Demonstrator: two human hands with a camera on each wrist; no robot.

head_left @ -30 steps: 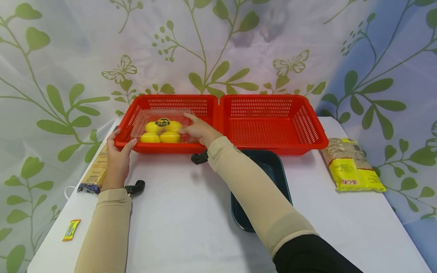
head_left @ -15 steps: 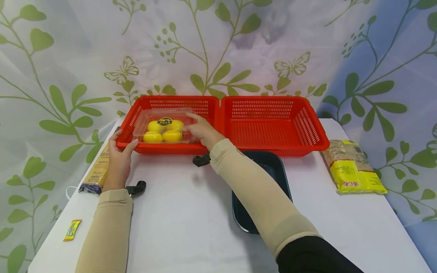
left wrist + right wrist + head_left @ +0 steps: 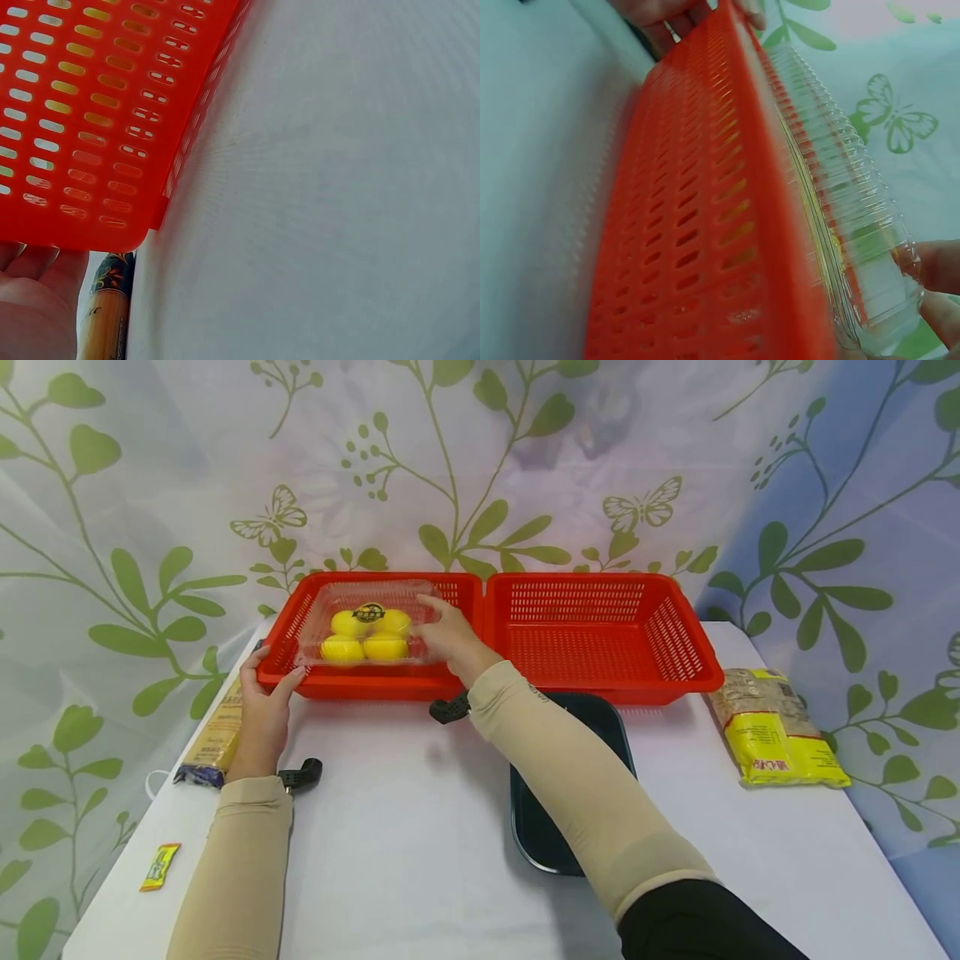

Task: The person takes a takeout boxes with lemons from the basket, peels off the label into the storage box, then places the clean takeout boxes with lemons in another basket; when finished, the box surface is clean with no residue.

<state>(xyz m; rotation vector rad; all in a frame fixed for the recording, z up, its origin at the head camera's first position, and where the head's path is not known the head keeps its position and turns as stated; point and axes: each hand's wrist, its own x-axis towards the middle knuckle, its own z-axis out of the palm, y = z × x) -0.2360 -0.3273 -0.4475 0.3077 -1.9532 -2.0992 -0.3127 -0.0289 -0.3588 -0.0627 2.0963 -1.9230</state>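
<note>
In the head view a clear plastic box with several round yellow items shows a dark printed label on its lid. My right hand pinches the box at its right end, thumb and fingers at the edge, as the right wrist view also shows. The box is over the left red basket, its near side raised above the front rim. My left hand grips that basket's front left corner, thumb on the rim; its other fingers are partly hidden behind the wall.
A second red basket adjoins on the right. The right forearm covers part of a dark tray. A yellow bag lies far right, a tan packet by the left hand, a small yellow sachet near the left edge.
The right hand has raised the plastic box and shifted it slightly right; its near edge now shows above the front rim. The left hand stays on the basket corner.
</note>
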